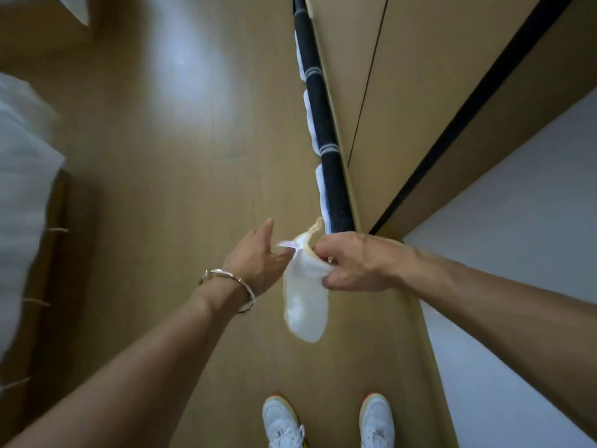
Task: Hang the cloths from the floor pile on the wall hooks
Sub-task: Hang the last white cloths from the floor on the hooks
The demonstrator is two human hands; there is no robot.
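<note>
White sneakers [282,421] planted at six o'clock. Just above centre, the right hand [352,263] is clenched around the top of a white cloth [305,305], which dangles toward six. The left hand [258,260], bracelet [226,286] on its wrist, is spread open, touching the cloth's nine-o'clock edge. Beyond, a black rail [319,124] runs toward twelve, with white cloths [310,124] hanging along it.

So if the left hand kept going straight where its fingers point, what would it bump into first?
Probably the white cloth that the right hand grips: the open left hand seems almost at its top edge. Beyond that comes the black rail, though depth is hard to judge.
</note>
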